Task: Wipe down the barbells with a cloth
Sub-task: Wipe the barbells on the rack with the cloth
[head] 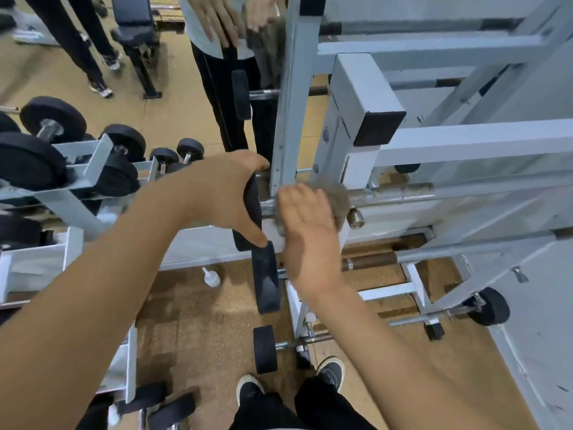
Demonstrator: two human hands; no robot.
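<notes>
A steel barbell (400,193) lies across a white rack (356,97), with a black weight plate (251,209) on its left end. My left hand (223,193) grips that plate by its rim. My right hand (307,225) holds a grey-brown cloth (336,197) wrapped over the bar just right of the plate. Two lower barbells rest on the same rack, one with a black plate (266,277) and a brown grip (370,261), another with a plate (265,349) near the floor.
A mirror behind the rack reflects a person (226,72) and the cloth. A dumbbell rack (93,162) with black dumbbells stands at left. A small white bottle (211,277) lies on the cork floor. My shoes (331,372) stand close to the rack's base.
</notes>
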